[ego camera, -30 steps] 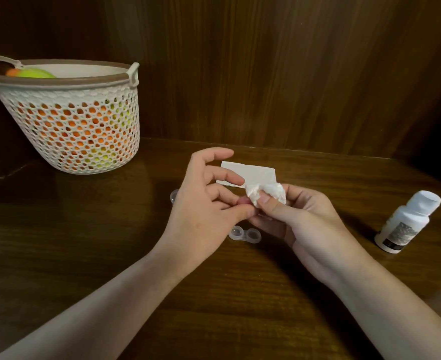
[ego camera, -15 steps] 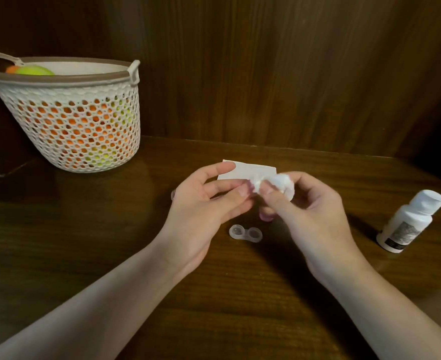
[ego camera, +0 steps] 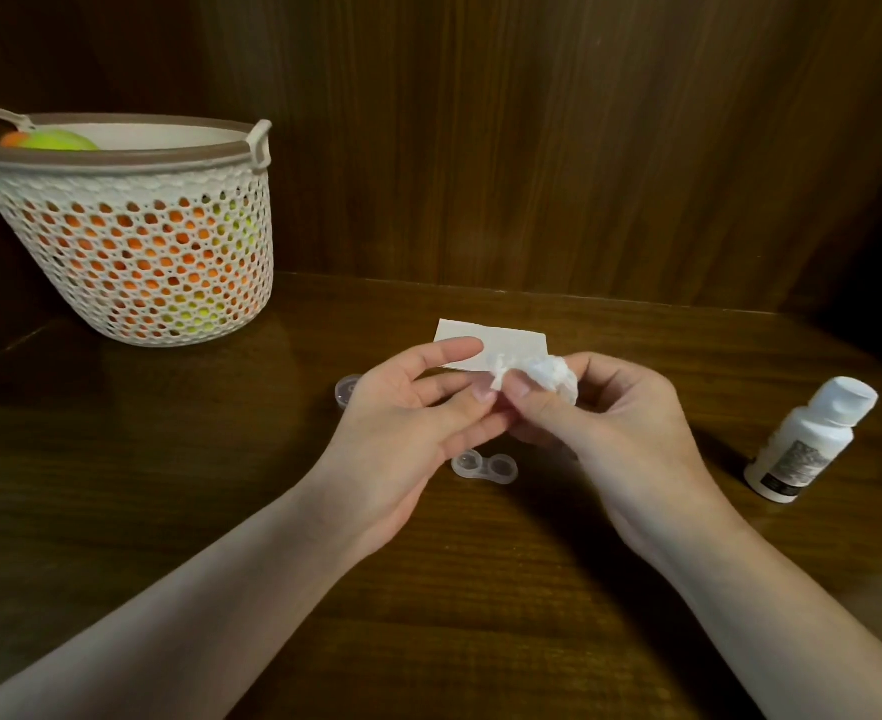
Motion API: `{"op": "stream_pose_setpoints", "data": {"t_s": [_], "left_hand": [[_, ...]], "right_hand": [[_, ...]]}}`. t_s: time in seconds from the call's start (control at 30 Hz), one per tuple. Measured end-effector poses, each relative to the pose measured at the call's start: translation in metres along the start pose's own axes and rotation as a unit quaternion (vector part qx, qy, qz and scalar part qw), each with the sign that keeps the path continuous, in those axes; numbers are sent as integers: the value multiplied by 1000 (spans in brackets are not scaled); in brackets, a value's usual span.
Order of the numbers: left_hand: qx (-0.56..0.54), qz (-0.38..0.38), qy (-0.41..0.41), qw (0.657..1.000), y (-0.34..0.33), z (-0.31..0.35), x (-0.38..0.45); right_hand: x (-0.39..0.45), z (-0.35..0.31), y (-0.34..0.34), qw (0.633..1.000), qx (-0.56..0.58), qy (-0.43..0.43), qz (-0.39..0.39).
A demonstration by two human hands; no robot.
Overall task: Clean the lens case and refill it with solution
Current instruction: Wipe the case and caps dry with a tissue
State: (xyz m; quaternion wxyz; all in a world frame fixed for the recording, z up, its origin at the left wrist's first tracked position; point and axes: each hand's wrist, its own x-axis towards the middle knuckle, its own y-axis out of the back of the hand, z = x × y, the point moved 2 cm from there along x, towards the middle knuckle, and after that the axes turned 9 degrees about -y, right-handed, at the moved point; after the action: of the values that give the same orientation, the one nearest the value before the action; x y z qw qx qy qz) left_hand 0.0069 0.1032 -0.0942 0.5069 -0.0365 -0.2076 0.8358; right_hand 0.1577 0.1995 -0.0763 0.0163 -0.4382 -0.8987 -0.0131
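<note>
The clear lens case (ego camera: 484,467) lies open on the wooden table, just below my hands. One clear cap (ego camera: 347,391) lies on the table, partly hidden behind my left hand (ego camera: 408,433). That hand pinches a small clear piece between thumb and fingers, apparently the other cap, mostly hidden. My right hand (ego camera: 600,423) grips a crumpled white tissue (ego camera: 553,376) and holds its twisted tip against what the left hand holds. The white solution bottle (ego camera: 802,444) stands capped at the right, apart from both hands.
A flat white tissue sheet (ego camera: 501,341) lies behind my hands. A white perforated basket (ego camera: 137,283) holding orange and green items stands at the back left. A wooden wall closes the back of the table.
Both hands have moved a little away from me, uncovering the lens case. The right hand has turned the tissue wad to the right. The left fingers have straightened somewhat.
</note>
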Motion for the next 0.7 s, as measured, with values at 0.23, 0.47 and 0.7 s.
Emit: {"op": "stream_pose_setpoints", "data": {"t_s": [0.23, 0.47, 0.7], "left_hand": [[-114, 8, 35, 993, 1, -3, 3], [-209, 40, 61, 975, -2, -7, 1], [-216, 34, 63, 974, -5, -2, -1]], "right_hand": [[1, 0, 0, 1000, 23, 13, 4], [0, -2, -4, 995, -88, 56, 13], [-1, -1, -2, 997, -47, 60, 16]]}}
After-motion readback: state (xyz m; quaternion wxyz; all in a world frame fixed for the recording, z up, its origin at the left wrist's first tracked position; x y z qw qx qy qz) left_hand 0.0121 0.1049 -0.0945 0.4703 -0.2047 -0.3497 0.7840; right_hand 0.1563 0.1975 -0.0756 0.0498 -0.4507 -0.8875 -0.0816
